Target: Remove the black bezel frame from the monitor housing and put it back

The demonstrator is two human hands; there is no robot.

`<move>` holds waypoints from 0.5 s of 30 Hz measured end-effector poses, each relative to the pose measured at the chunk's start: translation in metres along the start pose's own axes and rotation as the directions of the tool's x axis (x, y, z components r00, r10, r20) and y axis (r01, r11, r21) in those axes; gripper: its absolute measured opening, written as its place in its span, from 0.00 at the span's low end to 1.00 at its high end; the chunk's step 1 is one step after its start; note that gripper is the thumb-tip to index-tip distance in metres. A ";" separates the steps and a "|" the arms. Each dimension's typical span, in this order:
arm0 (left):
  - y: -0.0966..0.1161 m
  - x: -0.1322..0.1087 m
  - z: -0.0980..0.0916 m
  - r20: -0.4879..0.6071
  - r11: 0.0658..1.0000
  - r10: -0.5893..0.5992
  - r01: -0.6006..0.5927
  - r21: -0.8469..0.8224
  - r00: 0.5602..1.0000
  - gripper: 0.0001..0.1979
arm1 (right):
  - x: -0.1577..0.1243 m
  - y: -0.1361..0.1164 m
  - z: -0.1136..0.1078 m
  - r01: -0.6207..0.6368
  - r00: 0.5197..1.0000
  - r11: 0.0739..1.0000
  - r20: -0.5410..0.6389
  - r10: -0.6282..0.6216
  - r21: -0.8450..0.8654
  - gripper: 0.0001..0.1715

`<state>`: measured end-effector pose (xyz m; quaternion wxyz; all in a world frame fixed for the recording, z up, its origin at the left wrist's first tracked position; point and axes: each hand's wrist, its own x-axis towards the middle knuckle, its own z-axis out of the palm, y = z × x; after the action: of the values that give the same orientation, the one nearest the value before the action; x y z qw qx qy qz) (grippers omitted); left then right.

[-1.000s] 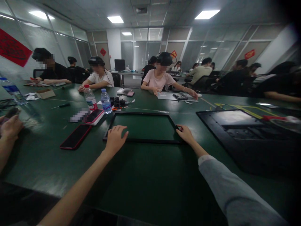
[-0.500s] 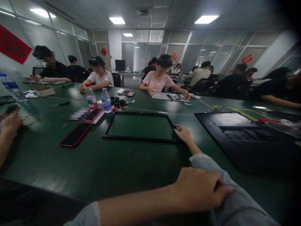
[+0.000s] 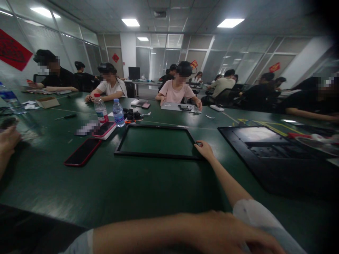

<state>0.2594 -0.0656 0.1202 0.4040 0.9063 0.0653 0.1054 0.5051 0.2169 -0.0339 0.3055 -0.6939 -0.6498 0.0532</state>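
Note:
A thin black rectangular frame (image 3: 156, 154) lies flat on the green table (image 3: 132, 187). My right hand (image 3: 203, 149) rests on the frame's near right corner with its fingers curled over the edge. A small dark and red bit shows at the fingertips; I cannot make it out. My left hand (image 3: 233, 233) reaches across the bottom of the view. It is closed on the grey sleeve (image 3: 254, 215) of my right arm, which is bunched near the elbow, leaving the forearm bare.
A red-cased phone (image 3: 82, 151), a second phone (image 3: 104, 129) and two water bottles (image 3: 118, 113) lie left of the frame. A large black panel (image 3: 267, 148) is on the right. Another person's hand (image 3: 7, 139) is at the left edge. Several people sit across the table.
My left hand left the frame's near left corner, crossed to my right arm and pushed the sleeve from the wrist up toward the elbow. The right hand stayed on the frame.

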 end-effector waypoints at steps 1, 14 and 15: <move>-0.015 -0.008 -0.015 -0.100 1.000 -0.007 0.007 0.001 0.995 0.19 | -0.001 0.000 0.000 0.004 1.000 1.000 0.001 -0.004 0.010 0.24; -0.191 -0.232 -0.114 -0.872 0.385 -0.411 0.918 0.098 0.266 0.28 | -0.041 0.021 0.000 0.182 0.982 0.980 -0.066 -0.177 0.084 0.33; -0.194 -0.239 -0.114 -0.861 0.385 -0.431 0.918 0.094 0.269 0.30 | -0.046 0.023 0.000 0.185 0.982 0.976 -0.065 -0.179 0.117 0.33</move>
<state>-0.0065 0.0967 0.0161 0.0381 0.7190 0.6557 0.2273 0.5182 0.1744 -0.0597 0.3685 -0.6127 -0.6976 0.0460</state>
